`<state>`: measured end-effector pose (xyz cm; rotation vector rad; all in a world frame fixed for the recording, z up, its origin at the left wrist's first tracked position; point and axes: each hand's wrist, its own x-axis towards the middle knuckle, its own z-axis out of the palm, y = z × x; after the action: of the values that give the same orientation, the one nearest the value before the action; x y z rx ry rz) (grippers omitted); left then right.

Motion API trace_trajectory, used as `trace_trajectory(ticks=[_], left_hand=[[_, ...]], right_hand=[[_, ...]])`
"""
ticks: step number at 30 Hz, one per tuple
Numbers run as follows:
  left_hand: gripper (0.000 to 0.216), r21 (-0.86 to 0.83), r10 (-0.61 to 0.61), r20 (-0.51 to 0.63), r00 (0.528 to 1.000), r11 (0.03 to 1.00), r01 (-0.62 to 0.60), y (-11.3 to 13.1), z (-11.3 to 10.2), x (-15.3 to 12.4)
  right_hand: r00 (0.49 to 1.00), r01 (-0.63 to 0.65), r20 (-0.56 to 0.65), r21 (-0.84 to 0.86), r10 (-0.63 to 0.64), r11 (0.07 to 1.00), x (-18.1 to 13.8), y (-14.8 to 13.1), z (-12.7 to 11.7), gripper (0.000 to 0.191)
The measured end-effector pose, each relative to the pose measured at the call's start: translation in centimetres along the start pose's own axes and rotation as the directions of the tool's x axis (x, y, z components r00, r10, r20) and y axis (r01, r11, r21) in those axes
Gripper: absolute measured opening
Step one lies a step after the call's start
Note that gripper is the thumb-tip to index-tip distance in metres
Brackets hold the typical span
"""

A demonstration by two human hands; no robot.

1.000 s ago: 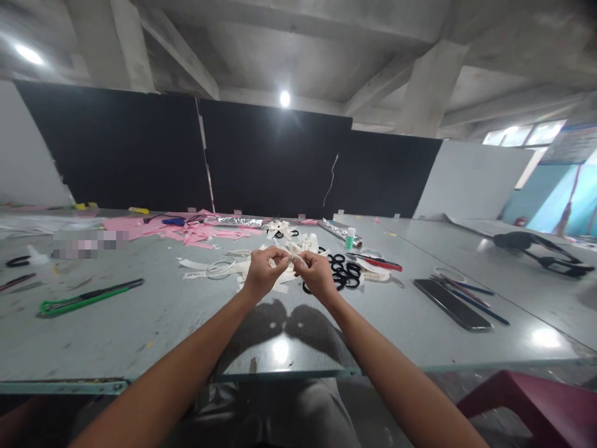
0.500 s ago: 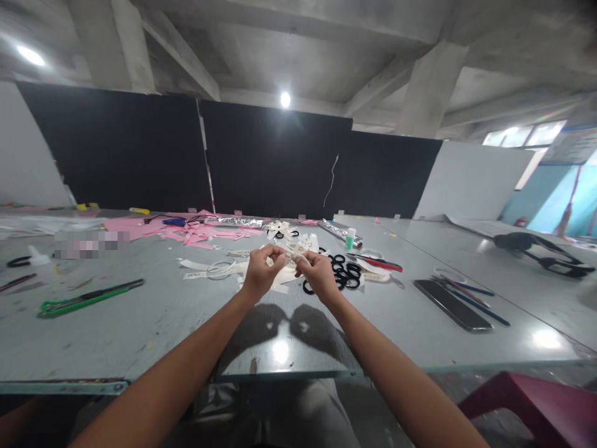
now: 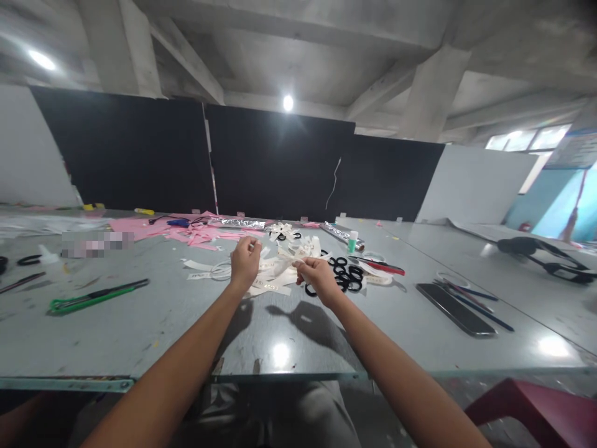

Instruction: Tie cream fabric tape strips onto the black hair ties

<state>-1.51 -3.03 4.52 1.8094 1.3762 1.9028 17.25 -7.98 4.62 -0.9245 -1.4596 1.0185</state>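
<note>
My right hand (image 3: 319,278) pinches the end of a pale ribbon strip (image 3: 282,269), which stretches left from its fingertips. To the left, my left hand (image 3: 245,262) is raised with its fingers curled together; whether anything is between them is hidden. Beneath both hands lies a heap of cream printed ribbon pieces (image 3: 270,290). Black hair ties (image 3: 342,270) are piled just right of my right hand. Behind the heap sits a cream ribbon bow (image 3: 283,232) with black loops beside it.
A green-handled cutter (image 3: 96,297) lies at left, beyond it pink strips (image 3: 198,234). At right are a red cutter (image 3: 382,267), a small green-and-white bottle (image 3: 352,241), a dark phone (image 3: 454,309), pens (image 3: 482,311) and black headgear (image 3: 543,255). A black board (image 3: 280,162) stands behind the table.
My hands were together at the pale ribbon. My left hand has moved away to the left, while my right hand keeps hold of the strip. The view has shifted slightly.
</note>
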Motion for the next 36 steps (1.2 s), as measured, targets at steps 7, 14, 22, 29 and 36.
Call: trace_trajectory(ticks=[7, 14, 22, 29, 36], left_hand=[[0.033, -0.281, 0.051, 0.576, 0.816, 0.949, 0.139, 1.6, 0.3, -1.0], [0.034, -0.253, -0.095, 0.664, 0.741, 0.905, 0.342, 1.7, 0.7, -1.5], [0.037, -0.303, -0.111, 0.725, 0.680, 0.835, 0.460, 1.3, 0.7, -1.8], [0.040, -0.288, -0.155, 0.742, 0.652, 0.805, 0.519, 0.8, 0.6, -1.7], [0.037, -0.229, -0.106, 0.715, 0.691, 0.898, 0.375, 1.2, 0.6, -1.6]], right_hand=[[0.991, -0.055, 0.117, -0.037, 0.059, 0.998, 0.1, 0.7, 0.0, 0.029], [0.990, -0.052, 0.133, 0.008, 0.050, 0.999, 0.4, 1.3, -0.1, 0.035], [0.980, -0.028, 0.197, 0.018, 0.024, 0.999, 0.3, 1.2, -0.3, 0.038], [0.965, -0.042, 0.257, -0.037, 0.050, 0.998, 0.0, 0.2, -0.8, 0.035], [0.994, 0.076, 0.091, -0.249, -0.055, 0.965, 0.4, 1.4, -1.0, 0.032]])
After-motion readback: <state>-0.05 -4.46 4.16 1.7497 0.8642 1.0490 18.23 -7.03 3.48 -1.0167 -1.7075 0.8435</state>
